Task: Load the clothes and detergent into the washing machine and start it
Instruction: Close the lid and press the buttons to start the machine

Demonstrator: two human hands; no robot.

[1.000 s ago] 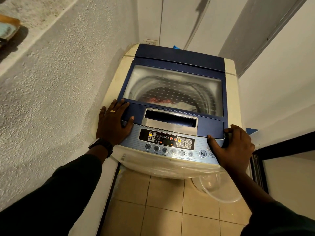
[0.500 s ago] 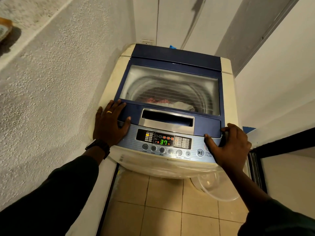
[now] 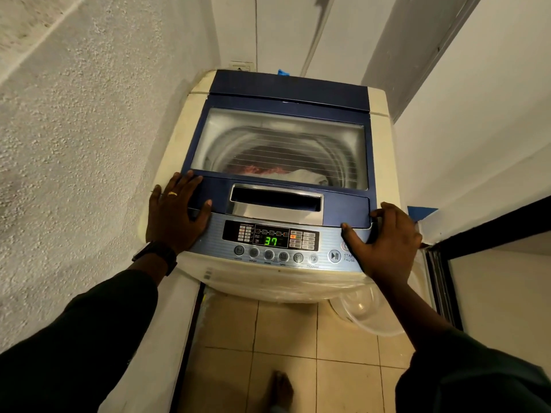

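Note:
A cream top-loading washing machine (image 3: 380, 162) stands in a narrow corner, its blue lid (image 3: 286, 84) closed. Through the lid's clear window I see red and white clothes (image 3: 277, 172) in the drum. The control panel (image 3: 271, 238) is lit and its display reads a green 37. My left hand (image 3: 176, 213) lies flat on the front left corner of the lid, fingers spread. My right hand (image 3: 387, 236) rests on the front right corner, thumb on the panel above the start/pause button (image 3: 334, 256). No detergent container is in view.
A rough white wall (image 3: 74, 144) runs close along the left, and a smooth wall and dark-framed door (image 3: 477, 234) close on the right. A clear plastic bowl (image 3: 366, 311) sits on the beige tiled floor (image 3: 268, 338) below the machine's front. My bare foot (image 3: 280, 389) shows at the bottom.
The display has lit up with a green 37 where it was dark a second ago. Both hands stay on the front corners; the view has tilted slightly down.

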